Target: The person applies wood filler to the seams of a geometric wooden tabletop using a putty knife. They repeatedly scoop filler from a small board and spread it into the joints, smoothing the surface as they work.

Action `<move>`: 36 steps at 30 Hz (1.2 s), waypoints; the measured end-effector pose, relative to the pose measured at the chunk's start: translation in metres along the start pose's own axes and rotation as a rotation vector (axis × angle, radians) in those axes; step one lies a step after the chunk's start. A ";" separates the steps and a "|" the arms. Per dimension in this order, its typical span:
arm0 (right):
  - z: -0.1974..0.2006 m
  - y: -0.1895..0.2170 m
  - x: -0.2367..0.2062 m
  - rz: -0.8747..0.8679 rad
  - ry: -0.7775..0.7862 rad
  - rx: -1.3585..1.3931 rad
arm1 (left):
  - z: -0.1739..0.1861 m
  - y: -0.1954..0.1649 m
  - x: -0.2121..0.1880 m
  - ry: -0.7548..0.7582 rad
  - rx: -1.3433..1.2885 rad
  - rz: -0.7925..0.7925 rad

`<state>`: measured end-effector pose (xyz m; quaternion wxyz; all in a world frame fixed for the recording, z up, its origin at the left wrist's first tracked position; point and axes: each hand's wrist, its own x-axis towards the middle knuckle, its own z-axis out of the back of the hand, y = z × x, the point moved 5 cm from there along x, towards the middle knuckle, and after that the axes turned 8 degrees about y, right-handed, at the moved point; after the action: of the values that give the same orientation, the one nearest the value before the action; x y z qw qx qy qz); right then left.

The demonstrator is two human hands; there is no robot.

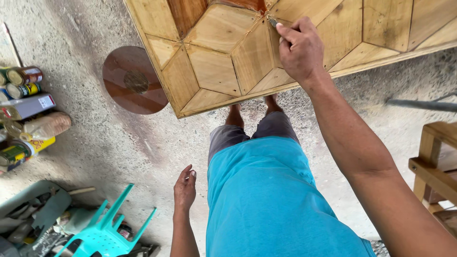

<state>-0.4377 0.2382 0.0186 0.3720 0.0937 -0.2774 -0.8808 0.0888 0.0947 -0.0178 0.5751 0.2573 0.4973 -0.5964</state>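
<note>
From the head view we see our right hand (300, 50) pinched around a small metal tool (273, 21), its tip pressed into a seam of the wooden panel (214, 71) with hexagon inlay, which stands above our bare feet. Our left hand (184, 189) hangs loose and open beside the blue shirt, holding nothing. At the left edge lie cans (24, 81) and a carton on the floor; whether they are full we cannot tell. A round wooden disc (133, 81) lies half under the panel's corner, a turquoise plastic chair (107, 228) lies tipped below, a wooden frame (433, 162) at right
</note>
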 end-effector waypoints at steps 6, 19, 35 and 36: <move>-0.002 0.007 -0.005 -0.038 -0.096 -0.015 | 0.021 0.008 0.015 0.031 0.030 0.008; 0.021 0.028 -0.020 -0.133 -0.176 0.237 | 0.027 -0.002 0.058 0.043 -0.015 -0.086; 0.019 -0.112 -0.363 -0.749 0.210 -0.029 | 0.022 -0.096 0.271 -0.116 -1.702 -0.125; 0.013 -0.120 -0.392 -0.892 0.252 -0.053 | 0.024 -0.098 0.279 -0.099 -1.785 -0.186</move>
<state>-0.2381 0.5892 -0.0540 -0.0100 0.3006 -0.1401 -0.9434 -0.0544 -0.0619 -0.2248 0.5313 -0.3528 0.7690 -0.0424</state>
